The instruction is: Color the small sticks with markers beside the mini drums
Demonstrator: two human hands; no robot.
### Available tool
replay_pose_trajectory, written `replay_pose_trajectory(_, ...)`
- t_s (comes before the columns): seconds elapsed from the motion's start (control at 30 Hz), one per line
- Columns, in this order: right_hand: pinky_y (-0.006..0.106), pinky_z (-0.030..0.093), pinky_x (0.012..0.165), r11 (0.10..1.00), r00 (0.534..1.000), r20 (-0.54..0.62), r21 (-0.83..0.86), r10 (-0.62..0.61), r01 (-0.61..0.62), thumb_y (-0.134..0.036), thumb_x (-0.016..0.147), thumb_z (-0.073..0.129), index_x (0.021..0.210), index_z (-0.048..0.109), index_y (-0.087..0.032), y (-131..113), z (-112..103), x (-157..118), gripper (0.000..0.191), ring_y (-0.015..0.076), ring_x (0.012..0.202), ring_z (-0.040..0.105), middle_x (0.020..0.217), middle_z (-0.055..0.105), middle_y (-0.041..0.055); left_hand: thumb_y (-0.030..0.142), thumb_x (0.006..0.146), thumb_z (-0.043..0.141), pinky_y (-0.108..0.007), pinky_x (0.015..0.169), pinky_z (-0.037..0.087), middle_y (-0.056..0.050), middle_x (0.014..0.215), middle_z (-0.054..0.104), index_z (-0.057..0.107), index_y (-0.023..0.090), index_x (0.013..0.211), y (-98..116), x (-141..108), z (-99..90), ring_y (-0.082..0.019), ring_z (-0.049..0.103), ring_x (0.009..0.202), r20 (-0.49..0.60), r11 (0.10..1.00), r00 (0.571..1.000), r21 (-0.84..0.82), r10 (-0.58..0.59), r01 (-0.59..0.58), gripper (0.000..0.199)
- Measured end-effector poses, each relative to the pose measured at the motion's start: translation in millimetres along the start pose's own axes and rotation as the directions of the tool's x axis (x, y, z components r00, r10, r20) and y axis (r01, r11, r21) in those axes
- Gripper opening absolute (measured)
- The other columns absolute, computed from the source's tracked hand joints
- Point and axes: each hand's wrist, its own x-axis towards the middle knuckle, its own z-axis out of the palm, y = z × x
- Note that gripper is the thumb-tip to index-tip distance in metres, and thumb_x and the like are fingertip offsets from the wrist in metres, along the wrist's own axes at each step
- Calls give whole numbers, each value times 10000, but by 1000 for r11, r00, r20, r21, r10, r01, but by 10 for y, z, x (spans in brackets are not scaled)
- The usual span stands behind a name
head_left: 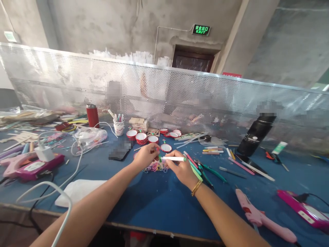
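Observation:
My right hand [181, 168] is closed around a white marker pen [176, 159] with a green end, its tip pointing left. My left hand [146, 157] pinches a small craft piece [160, 159] with green on it, right at the marker's tip; its exact shape is partly hidden by the fingers. Beneath both hands lies a pile of colourful elastic bands [155, 167]. Just beyond them sits a round red-rimmed white dish [166, 148]. More of these dishes [141, 137] stand stacked behind, some with small green pieces near them.
Green-handled pliers [213, 172] and several markers lie right of my hands. Pink glue guns [262, 218] rest at both sides. A black phone [120, 151], a paper cup of pens [118, 127], a red bottle [92, 116] and a black bottle [255, 135] stand around. A perforated screen [159, 89] borders the back.

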Motion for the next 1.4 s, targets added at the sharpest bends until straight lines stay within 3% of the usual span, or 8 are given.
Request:
replay_pose_trajectory(0.23,279,449,603,996,995,-88,80,55,-48,-369,837,544,669,514,-215,28,9,-3,230,160,607,564,622,594,-4,301,763,585,-208,502,444,28,591,640,607,209,912,-35,-5,19,-132,631,536,40,998,998,-19,-55,56,177)
replay_pose_trajectory(0.4,279,463,590,985,994,-49,145,99,-91,-351,809,565,759,530,-227,5,32,-25,138,163,608,583,634,593,-18,294,769,578,-207,487,445,30,601,630,600,214,926,-33,-8,44,-129,625,524,86,997,994,-30,-62,65,178)
replay_pose_trajectory(0.57,292,473,644,996,998,-54,82,-33,38,-362,836,558,802,602,-212,-84,-38,-22,160,171,680,601,714,617,12,276,754,603,-198,463,431,30,563,602,601,201,914,39,8,45,-129,615,516,96,996,992,-17,-80,82,177)
replay_pose_trajectory(0.7,286,472,657,997,996,-70,54,-53,57,-335,806,589,849,600,-208,-91,-110,17,135,168,718,597,794,640,23,282,740,621,-208,474,456,41,542,575,579,184,892,82,20,40,-117,593,488,119,991,989,-93,-88,99,186)
replay_pose_trajectory(1.0,246,420,572,997,993,-109,-74,-38,30,-345,826,542,635,498,-206,103,-121,101,241,129,576,525,593,551,-25,327,730,629,-219,500,483,29,610,587,562,178,927,114,55,-3,-126,622,545,109,989,989,-96,-98,109,257)
replay_pose_trajectory(1.3,254,486,604,997,998,-60,72,-16,21,-434,881,476,925,606,-212,156,-114,133,261,131,598,596,680,649,-11,430,661,681,-211,478,451,37,633,590,557,187,913,131,92,5,-137,635,555,130,988,987,-105,-95,109,371)
replay_pose_trajectory(1.4,261,494,608,998,998,-63,64,25,-21,-398,811,588,958,604,-231,186,-75,108,224,142,628,617,721,661,-13,438,666,678,-206,494,444,39,615,589,567,182,905,140,95,-3,-132,629,570,118,992,991,-102,-68,80,368)
